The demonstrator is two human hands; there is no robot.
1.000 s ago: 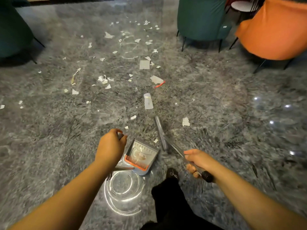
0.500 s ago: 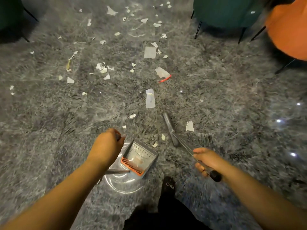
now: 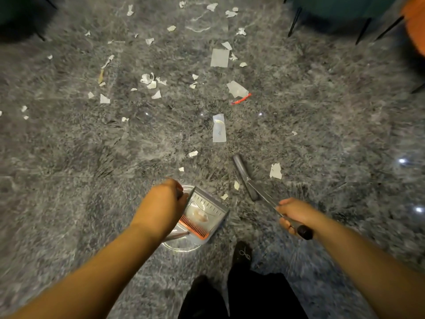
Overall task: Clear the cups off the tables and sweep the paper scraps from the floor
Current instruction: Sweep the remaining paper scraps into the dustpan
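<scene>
Several white paper scraps (image 3: 219, 57) lie scattered over the grey marbled floor ahead of me. My left hand (image 3: 162, 203) grips the handle of a grey dustpan (image 3: 207, 211) with an orange comb edge; a scrap lies inside it. My right hand (image 3: 294, 214) holds the broom's handle near its black end. The grey broom head (image 3: 245, 177) rests on the floor beside small scraps (image 3: 276, 171). A long white strip (image 3: 219, 128) lies just beyond the broom.
A teal chair's black legs (image 3: 293, 21) stand at the top right, with an orange chair (image 3: 416, 21) at the right edge. An orange-red strip (image 3: 241, 99) lies among the scraps. My dark shoe (image 3: 242, 253) is below the dustpan.
The view has moved forward and tilted down, so the scraps sit nearer and the chairs have slid toward the top edge. Both hands keep their grips on dustpan and broom.
</scene>
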